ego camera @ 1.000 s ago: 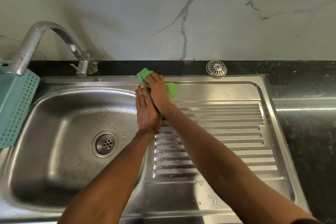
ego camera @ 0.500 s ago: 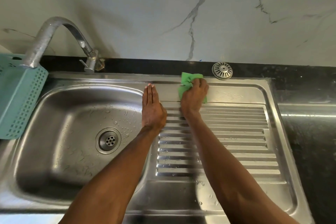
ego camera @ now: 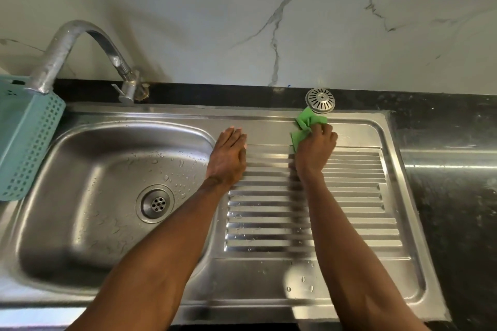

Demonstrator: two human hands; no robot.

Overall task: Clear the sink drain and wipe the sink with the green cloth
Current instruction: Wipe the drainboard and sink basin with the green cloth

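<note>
Overhead, a stainless steel sink (ego camera: 166, 118) is set into a black stone counter (ego camera: 451, 196) below a white marble-veined wall (ego camera: 242, 21). Its basin lies at the left, beaded with water around the round drain (ego camera: 155, 203); the ribbed drainboard (ego camera: 309, 212) fills the right half, its ridges running left to right. A curved faucet (ego camera: 80, 43) arches from the back edge toward a teal perforated basket (ego camera: 24, 140) at the far left.

The green cloth (ego camera: 305, 129) sits crumpled on the flat strip behind the ridges, its long side running from the near left up toward the back rim. The right hand (ego camera: 316, 150) grips it with curled fingers, pressing it down. Just beyond its far tip, a loose metal drain strainer (ego camera: 320, 100) rests on the counter's edge, touching or nearly touching the cloth.

The left hand (ego camera: 228, 156) lies flat with straight fingers on the divide between basin and drainboard, well apart from the cloth. Bare wet steel stretches right of the cloth to the raised rim.
</note>
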